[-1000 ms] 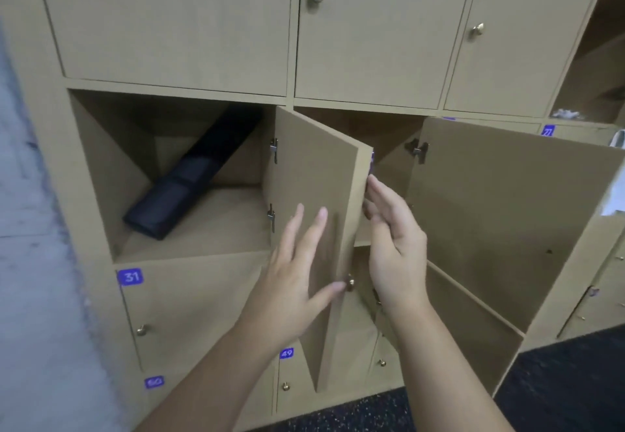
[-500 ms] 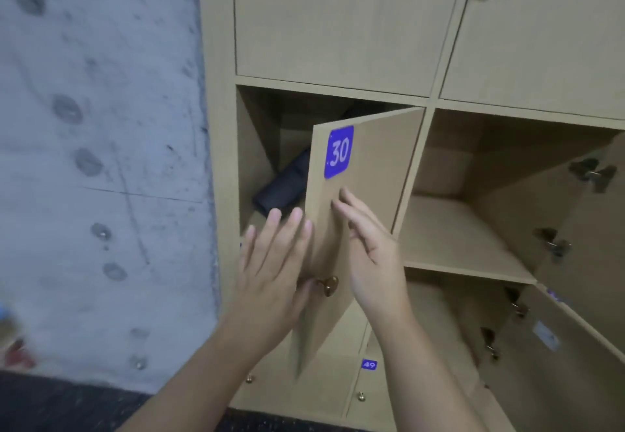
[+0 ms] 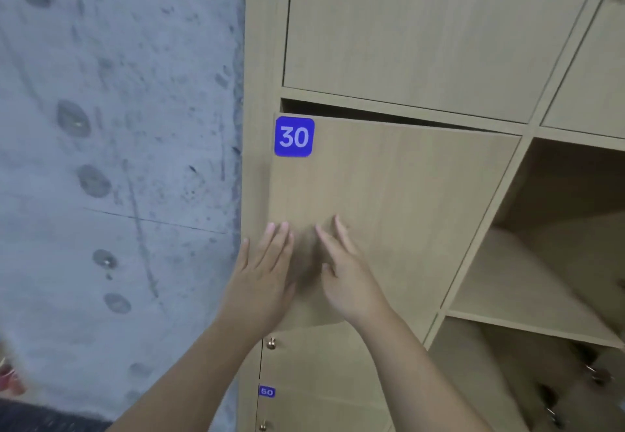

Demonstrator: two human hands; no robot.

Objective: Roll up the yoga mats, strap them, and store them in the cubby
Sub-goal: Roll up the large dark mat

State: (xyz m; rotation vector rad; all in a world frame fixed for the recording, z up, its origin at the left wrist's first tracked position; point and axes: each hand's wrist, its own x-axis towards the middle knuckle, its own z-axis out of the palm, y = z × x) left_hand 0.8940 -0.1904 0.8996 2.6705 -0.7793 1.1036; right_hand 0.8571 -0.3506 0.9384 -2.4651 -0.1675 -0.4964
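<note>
Final step in hand, by my read: shutting the cubby door (image 3: 389, 201), the one with the blue "30" label (image 3: 294, 136). Left hand (image 3: 262, 279) and right hand (image 3: 345, 279) sit side by side on the door's lower left, fingers straight and spread, flat against the panel, gripping nothing. The door isn't seated yet: a dark wedge of gap (image 3: 355, 112) shows along its top edge, wider at the left, and the free left edge stands proud of the frame. The yoga mat isn't visible; presumably it's behind this door, can't confirm. Next move calls for a push straight in near the free edge until the panel sits flush, then pulling both hands clear. Neighbouring cubby (image 3: 541, 262) to the right stands open, with nothing visible inside. Concrete wall (image 3: 118, 161) runs left of the unit.
</note>
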